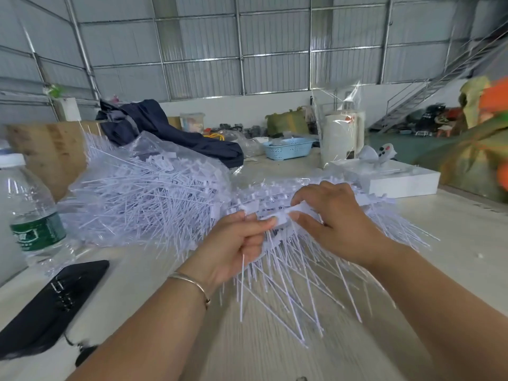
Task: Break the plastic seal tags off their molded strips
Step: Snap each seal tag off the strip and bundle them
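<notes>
Left hand (236, 243) pinches a white seal tag (277, 220) between thumb and fingers, right hand (330, 218) grips the adjoining strip (302, 207), both held over the tag pile (143, 199) on the table (453, 243).

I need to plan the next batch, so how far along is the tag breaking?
Done: a big heap of loose tags lies on the table to the left, partly in clear plastic bags. In hand: the left hand and right hand both pinch one white strip, tags hanging below it. Left: a bundle of unbroken strips under the hands. The exact share done is unclear.
</notes>
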{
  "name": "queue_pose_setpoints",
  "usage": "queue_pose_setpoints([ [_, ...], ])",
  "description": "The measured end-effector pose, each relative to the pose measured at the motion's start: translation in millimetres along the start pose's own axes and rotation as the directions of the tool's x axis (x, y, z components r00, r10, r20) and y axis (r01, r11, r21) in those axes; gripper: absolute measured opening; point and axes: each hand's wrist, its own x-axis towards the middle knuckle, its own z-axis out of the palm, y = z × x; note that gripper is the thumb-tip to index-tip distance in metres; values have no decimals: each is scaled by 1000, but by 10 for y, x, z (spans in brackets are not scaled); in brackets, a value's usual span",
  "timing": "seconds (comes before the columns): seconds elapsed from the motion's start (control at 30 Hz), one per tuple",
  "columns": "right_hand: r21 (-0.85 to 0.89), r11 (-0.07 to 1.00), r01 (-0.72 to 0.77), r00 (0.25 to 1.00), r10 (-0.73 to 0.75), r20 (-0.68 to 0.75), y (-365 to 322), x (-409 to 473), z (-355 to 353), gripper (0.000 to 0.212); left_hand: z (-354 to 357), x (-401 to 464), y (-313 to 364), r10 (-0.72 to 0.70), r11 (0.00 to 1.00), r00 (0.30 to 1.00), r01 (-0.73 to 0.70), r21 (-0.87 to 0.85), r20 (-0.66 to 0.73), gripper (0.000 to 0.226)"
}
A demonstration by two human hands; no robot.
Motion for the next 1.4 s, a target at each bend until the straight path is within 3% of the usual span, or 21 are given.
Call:
queue_pose_setpoints([
  [0.07, 85, 996, -6, 1000, 7, -9, -36, -4, 11, 21, 25, 6, -50, 5, 999, 991, 0, 35, -133, 47],
  [0.13, 146, 989, -16, 999, 20, -25, -48, -16, 4, 8, -21, -7, -88, 43, 994, 976, -20, 107, -216, 38],
  [0.23, 242, 970, -29, 998, 43, -53, -71, -45, -20, 13, -32, -84, -69, 87, 996, 985, -84, 25, -146, 27],
  [0.37, 247, 969, -14, 999, 27, -47, -80, -88, -26, 13, -16, -148, -34, 125, 980, 992, -119, 158, -26, 20],
  [0.43, 272, 962, -32, 999, 41, -30, -66, -99, -24, 16, -17, -141, -42, 116, 977, 992, -105, 185, -50, 46],
  [0.47, 271, 962, -33, 999, 41, -25, -60, -99, -24, 17, -8, -145, -39, 119, 979, 991, -106, 174, -67, 47],
  [0.57, 135, 991, 21, 998, -13, -60, -21, -86, -28, 20, 6, -148, -40, 101, 994, 994, -99, 53, -33, 12],
  [0.63, 191, 981, -20, 999, 29, -46, 1, -74, -21, 24, 17, -146, -41, 84, 995, 996, -82, -58, 31, 7],
  [0.77, 665, 725, -178, 984, 143, 107, -68, -88, -82, 33, 47, -176, -41, 11, 988, 984, 16, -155, 176, 9],
  [0.87, 744, 625, -236, 971, 126, 203, -100, -95, -80, 36, 63, -194, -69, -78, 971, 953, 139, -194, 293, 22],
  [0.97, 765, 583, -274, 953, 57, 298, -134, -99, -47, 20, 76, -200, -124, -159, 944, 908, 255, -209, 387, 42],
  [1.1, 745, 599, -294, 953, 122, 277, -154, -98, -12, 21, 102, -203, -103, -158, 948, 933, 235, -213, 322, 51],
  [1.23, 659, 712, -242, 965, 248, 87, -159, -98, -57, 28, 111, -172, -19, -109, 943, 980, 156, -294, 169, 14],
  [1.33, 530, 813, -241, 965, 259, 43, -96, -128, -81, 9, 55, -150, -13, -71, 959, 996, 83, -271, 53, 25],
  [1.4, 492, 833, -253, 965, 255, 63, -67, -140, -64, 11, 37, -160, -9, -27, 982, 999, 34, -188, 39, 29],
])
